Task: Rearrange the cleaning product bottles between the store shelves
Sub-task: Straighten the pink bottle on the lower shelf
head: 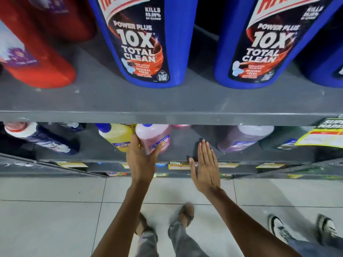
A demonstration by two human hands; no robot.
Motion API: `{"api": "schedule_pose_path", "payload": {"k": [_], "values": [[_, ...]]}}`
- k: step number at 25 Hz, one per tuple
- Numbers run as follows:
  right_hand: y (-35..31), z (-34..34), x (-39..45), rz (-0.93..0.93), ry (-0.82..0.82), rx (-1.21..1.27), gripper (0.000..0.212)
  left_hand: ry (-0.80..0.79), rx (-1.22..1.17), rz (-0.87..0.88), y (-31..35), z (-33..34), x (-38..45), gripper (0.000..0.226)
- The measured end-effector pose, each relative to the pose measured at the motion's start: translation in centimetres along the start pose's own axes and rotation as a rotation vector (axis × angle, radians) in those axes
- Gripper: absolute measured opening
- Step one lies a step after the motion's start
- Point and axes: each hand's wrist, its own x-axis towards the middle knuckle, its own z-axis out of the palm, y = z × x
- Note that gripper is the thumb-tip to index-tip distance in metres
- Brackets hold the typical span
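My left hand [141,160] grips a pink cleaner bottle [154,137] with a blue cap, standing on the lower grey shelf [181,145] beside a yellow bottle [117,136]. To the right, my right hand [205,167] is flat and open above the shelf's front edge, holding nothing. It hovers by a bare gap, left of a purple bottle [243,138]. On the upper shelf [167,102] stand two big blue bottles [146,43] [269,43] and a red bottle [31,52].
A white and dark-blue bottle [37,138] stands at the lower shelf's left, a dark green one [282,140] at its right. A yellow price tag [323,134] hangs from the upper shelf edge. Another person's sneakers [304,229] are on the tiled floor at right.
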Motion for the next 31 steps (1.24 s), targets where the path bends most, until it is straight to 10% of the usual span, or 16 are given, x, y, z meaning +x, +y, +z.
{"api": "schedule_pose_path", "payload": {"k": [10,28,31], "values": [[0.1,0.3,0.0,0.018,0.012,-0.005,0.068,-0.464,-0.067,0.018,0.2,0.7,3.8,0.078],[-1.6,-2.9,-0.4,0.069,-0.072,0.152,0.08,-0.512,0.0,0.05,-0.9,-1.9,0.1,0.108],[-7.3,-9.6,-3.5,0.169,0.132,0.434,0.059,-0.403,-0.036,0.181,-0.7,-7.8,-3.7,0.067]]}}
